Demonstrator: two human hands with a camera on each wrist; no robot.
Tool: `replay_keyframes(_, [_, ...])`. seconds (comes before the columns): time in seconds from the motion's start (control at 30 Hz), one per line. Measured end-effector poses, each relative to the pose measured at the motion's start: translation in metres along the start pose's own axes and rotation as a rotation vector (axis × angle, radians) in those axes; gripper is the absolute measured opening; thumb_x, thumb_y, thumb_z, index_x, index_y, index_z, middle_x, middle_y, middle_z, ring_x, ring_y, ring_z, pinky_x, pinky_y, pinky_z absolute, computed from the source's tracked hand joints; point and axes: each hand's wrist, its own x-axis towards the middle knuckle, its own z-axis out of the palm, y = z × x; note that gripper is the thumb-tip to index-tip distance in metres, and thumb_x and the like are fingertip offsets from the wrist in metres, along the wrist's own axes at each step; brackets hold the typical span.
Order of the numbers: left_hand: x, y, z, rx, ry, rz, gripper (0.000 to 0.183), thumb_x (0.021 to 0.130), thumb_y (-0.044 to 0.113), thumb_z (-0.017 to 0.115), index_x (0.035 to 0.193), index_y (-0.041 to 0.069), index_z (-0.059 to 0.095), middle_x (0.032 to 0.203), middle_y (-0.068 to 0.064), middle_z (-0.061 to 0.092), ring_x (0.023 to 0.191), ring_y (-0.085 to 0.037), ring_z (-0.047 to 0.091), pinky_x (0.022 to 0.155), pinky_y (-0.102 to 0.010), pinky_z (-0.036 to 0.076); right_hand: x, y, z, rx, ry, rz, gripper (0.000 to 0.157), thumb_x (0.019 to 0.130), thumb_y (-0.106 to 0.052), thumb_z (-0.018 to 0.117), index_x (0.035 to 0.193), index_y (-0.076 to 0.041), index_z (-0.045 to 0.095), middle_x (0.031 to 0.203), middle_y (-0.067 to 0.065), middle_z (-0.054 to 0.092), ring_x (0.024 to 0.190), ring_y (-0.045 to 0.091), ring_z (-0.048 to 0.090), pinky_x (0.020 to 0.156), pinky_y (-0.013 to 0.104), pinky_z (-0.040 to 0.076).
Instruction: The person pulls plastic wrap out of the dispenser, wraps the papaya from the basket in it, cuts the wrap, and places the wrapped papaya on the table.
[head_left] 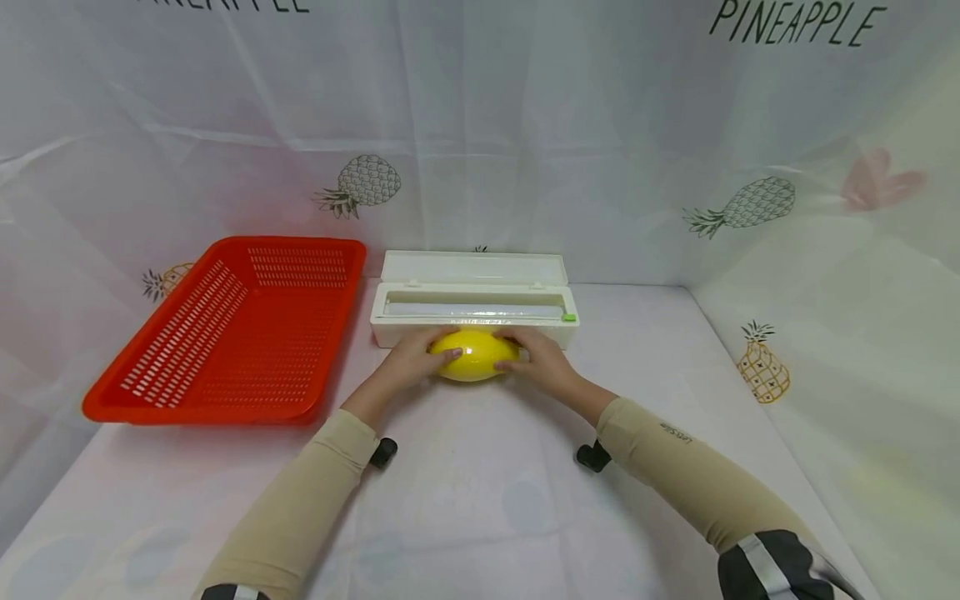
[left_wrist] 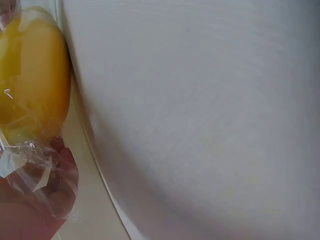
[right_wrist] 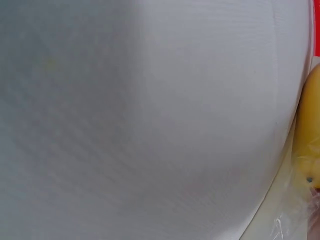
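Pinching yellow fruit [head_left: 474,354] at both ends with left hand [head_left: 412,360] and right hand [head_left: 543,363] in front of white dispenser [head_left: 472,320]; seemingly wrapping it in clear film [left_wrist: 35,155]; next likely needing to tuck excess.

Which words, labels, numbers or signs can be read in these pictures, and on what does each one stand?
"PINEAPPLE": wall cloth, upper right.
"PINEAPPLE", probably: same cloth, upper left, cut off by the picture's edge.
Right sleeve: lettering too small to read.
White box: faint marking, too small to read.
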Motion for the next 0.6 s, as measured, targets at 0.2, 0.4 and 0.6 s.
replay_keyframes(0.2, [0.002, 0.0, 0.001, -0.047, 0.0, -0.067, 0.05, 0.096, 0.04, 0.06, 0.14, 0.018, 0.051, 0.138, -0.009, 0.053, 0.125, -0.031, 0.047, 0.108, -0.052, 0.033, 0.002, -0.008, 0.003, -0.06, -0.054, 0.022, 0.053, 0.088, -0.029, 0.074, 0.131, -0.008, 0.054, 0.134, 0.007, 0.054, 0.128, 0.026, 0.046, 0.11, 0.042, 0.033])
replay_keyframes(0.4, [-0.001, 0.003, -0.001, -0.125, 0.027, -0.202, 0.059, 0.087, 0.041, 0.072, 0.13, 0.013, 0.044, 0.128, -0.018, 0.053, 0.112, -0.035, 0.052, 0.097, -0.049, 0.043, 0.004, -0.015, 0.005, -0.162, -0.04, -0.031, 0.067, 0.073, -0.026, 0.088, 0.125, -0.002, 0.054, 0.125, 0.012, 0.057, 0.119, 0.029, 0.05, 0.106, 0.041, 0.038])
replay_keyframes(0.6, [-0.006, 0.008, -0.008, -0.142, 0.031, -0.252, 0.063, 0.08, 0.04, 0.08, 0.13, 0.013, 0.051, 0.132, -0.014, 0.053, 0.116, -0.034, 0.052, 0.097, -0.047, 0.044, 0.005, -0.013, 0.006, -0.214, -0.02, -0.093, 0.062, 0.073, -0.024, 0.088, 0.12, -0.004, 0.053, 0.12, 0.011, 0.058, 0.116, 0.029, 0.05, 0.103, 0.04, 0.04])
